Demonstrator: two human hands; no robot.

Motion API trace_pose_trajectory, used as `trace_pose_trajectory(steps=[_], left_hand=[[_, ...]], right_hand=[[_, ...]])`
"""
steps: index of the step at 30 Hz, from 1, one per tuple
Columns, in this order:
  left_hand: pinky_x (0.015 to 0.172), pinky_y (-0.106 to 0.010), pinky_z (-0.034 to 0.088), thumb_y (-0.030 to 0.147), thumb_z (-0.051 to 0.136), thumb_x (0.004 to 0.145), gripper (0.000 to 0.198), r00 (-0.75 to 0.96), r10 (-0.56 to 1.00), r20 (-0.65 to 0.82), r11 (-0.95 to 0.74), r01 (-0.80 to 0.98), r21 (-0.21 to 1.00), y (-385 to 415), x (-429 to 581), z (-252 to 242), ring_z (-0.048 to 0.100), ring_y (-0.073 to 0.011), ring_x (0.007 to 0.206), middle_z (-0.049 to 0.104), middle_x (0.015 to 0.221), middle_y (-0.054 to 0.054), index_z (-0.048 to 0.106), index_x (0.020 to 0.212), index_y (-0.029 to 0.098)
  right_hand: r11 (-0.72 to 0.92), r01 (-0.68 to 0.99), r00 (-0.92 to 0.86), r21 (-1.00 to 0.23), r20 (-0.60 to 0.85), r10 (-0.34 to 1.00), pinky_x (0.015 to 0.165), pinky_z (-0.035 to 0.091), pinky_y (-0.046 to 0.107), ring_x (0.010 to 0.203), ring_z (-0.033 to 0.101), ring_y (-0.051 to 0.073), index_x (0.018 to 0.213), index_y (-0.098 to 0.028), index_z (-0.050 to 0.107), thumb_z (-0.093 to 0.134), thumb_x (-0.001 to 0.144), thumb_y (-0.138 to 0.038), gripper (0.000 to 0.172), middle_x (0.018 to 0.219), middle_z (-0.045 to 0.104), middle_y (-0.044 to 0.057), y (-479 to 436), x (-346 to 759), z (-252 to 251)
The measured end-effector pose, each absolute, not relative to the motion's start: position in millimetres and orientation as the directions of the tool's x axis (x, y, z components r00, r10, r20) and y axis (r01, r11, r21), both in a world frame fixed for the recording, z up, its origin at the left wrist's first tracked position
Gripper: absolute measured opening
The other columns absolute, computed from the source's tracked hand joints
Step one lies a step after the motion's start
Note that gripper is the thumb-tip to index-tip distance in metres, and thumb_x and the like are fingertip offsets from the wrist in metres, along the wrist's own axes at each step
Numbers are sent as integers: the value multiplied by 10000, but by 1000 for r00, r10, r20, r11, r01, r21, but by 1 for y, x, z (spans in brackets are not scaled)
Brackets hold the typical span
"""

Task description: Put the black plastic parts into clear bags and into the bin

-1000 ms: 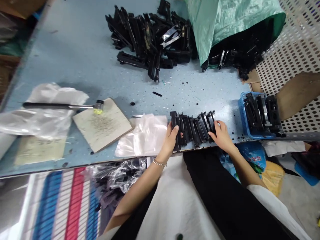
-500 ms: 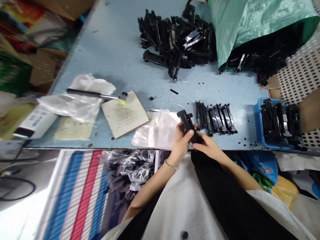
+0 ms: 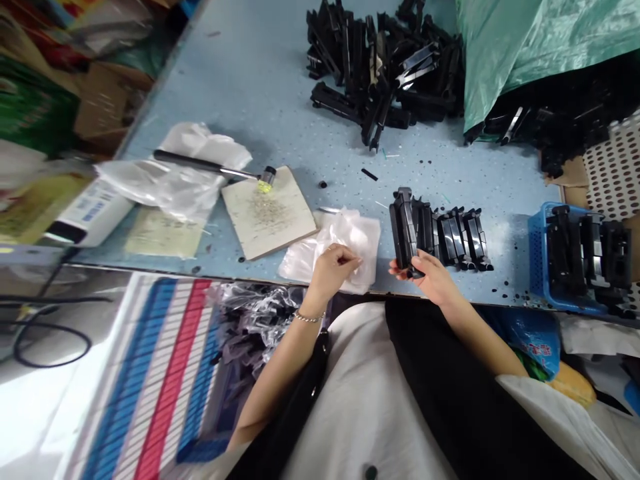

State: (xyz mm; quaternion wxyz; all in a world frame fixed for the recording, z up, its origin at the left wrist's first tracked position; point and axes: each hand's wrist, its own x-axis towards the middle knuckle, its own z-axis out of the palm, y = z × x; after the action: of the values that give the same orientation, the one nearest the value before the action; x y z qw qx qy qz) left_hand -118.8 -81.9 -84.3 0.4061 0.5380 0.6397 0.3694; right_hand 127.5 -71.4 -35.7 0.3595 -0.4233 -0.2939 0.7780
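The right hand (image 3: 429,280) was closed around a black plastic part (image 3: 403,228), holding it upright at the left end of a row of like parts (image 3: 457,239); the left hand (image 3: 334,270) was curled over a clear plastic bag (image 3: 350,250) just left of that row, though whether it pinched the bag was unclear; a blue basket (image 3: 537,267) of parts stood right of the row; a loose heap of parts (image 3: 383,80) lay beyond it.

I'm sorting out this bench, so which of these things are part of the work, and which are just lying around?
In use: black plastic part held in the right hand; left hand on a clear plastic bag; row of black parts; heap of black parts; blue basket.
Lying about: mallet; square board; green sack.
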Motion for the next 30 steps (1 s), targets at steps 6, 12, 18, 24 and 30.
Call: trace_pose_trajectory(steps=[6, 12, 18, 24, 30], left_hand=[[858, -339, 521, 291, 665, 809, 162, -83, 987, -139, 160, 362, 918, -76, -118, -80, 642, -187, 877, 673, 892, -50, 723, 689, 199], [770, -303, 552, 250, 661, 820, 97, -232, 973, 2, 86, 369, 925, -90, -125, -60, 663, -171, 844, 689, 951, -59, 685, 755, 181], [889, -409, 567, 24, 489, 847, 297, 65, 977, 201, -168, 817, 552, -99, -133, -47, 662, -247, 1001, 685, 1205, -130, 731, 908, 186], [887, -412, 580, 132, 500, 915, 268, 33, 975, 218, -132, 878, 459, -82, -137, -43, 675, -269, 992, 716, 1033, -112, 747, 1012, 170], [948, -407, 559, 35, 423, 882, 454, 55, 984, 171, -128, 883, 452, -80, -143, -30, 658, -284, 1116, 663, 1259, -141, 705, 1207, 181]], right_hand=[[-620, -379, -514, -687, -401, 758, 818, 610, 328, 894, 760, 219, 963, -178, 740, 811, 758, -532, 414, 961, 791, 62, -46, 92, -35], [-629, -403, -419, -665, -477, 773, 840, 624, 323, 847, 760, 199, 833, -186, 709, 856, 730, -440, 311, 827, 774, 27, -35, 66, -58], [-635, -408, -374, -656, -514, 772, 821, 623, 301, 866, 762, 202, 833, -180, 712, 868, 704, -448, 336, 834, 771, 39, -35, 67, -65], [-628, -409, -353, -662, -520, 778, 841, 614, 311, 857, 761, 198, 820, -195, 712, 900, 644, -461, 370, 850, 770, 17, -37, 65, -65], [-630, -398, -357, -667, -520, 776, 869, 601, 296, 868, 756, 187, 831, -193, 696, 875, 669, -442, 346, 847, 767, 22, -37, 69, -62]])
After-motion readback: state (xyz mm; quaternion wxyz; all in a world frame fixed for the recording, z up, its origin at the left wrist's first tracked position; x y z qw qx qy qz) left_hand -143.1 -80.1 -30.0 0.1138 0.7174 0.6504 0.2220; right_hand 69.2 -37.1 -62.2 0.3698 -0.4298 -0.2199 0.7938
